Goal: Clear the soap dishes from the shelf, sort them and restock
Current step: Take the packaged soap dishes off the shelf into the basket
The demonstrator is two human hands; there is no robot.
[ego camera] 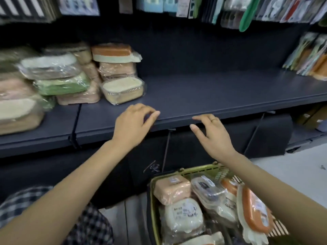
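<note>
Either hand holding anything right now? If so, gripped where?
Nothing is held. The left hand and right hand both hover with loosely curled fingers at the front edge of the shelf, above the basket.

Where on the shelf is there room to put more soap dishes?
The dark shelf is bare from the beige soap dish rightward to the leaning packets. The left end is crowded with stacked soap dishes.

The shelf [212, 96] is dark grey; at nine o'clock sit an orange-and-cream soap dish [113, 53] and a green one [62, 85]; at five o'clock, an olive-green basket [200, 171].
</note>
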